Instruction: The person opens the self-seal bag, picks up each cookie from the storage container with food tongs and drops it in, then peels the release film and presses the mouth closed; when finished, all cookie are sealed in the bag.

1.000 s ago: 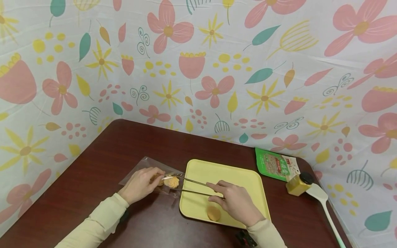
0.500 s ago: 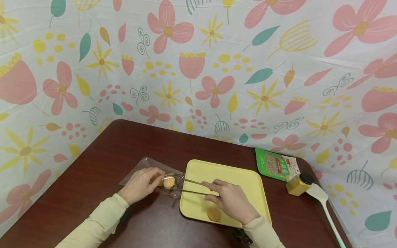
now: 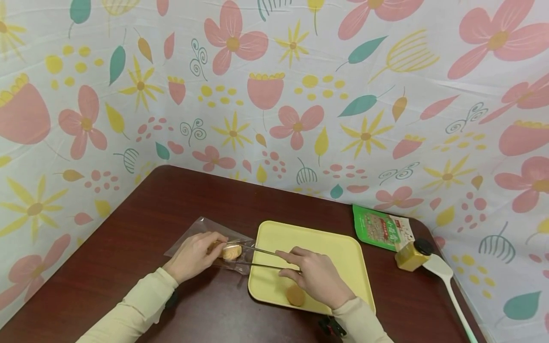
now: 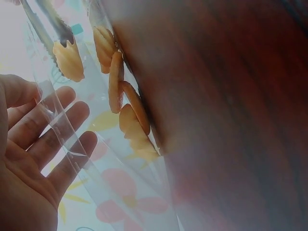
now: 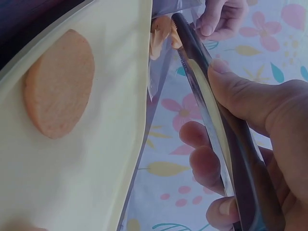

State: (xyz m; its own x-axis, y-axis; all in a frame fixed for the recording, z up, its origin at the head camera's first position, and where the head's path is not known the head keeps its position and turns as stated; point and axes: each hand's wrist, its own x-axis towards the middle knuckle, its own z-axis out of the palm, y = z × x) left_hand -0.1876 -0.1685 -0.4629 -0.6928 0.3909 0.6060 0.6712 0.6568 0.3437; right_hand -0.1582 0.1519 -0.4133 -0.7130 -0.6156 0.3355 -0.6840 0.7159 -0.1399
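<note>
My left hand pinches the edge of a clear plastic bag, left of the yellow tray. In the left wrist view, the thumb and fingers of my left hand lie at the plastic, beside several cookies in the bag. Metal tongs are gripped in my right hand, over the tray. Between their tips is a swirled cookie at the bag's mouth, which the left wrist view shows as a ridged cookie. Another round cookie lies on the tray near its front edge.
At the table's right are a green packet, a yellow jar with a black lid and a white spatula. A small dark object lies partly under the right sleeve. Floral cloth hangs behind the table.
My right hand and the tongs have moved slightly left, carrying the cookie further in toward my left hand. The left hand stays in place on the bag.
</note>
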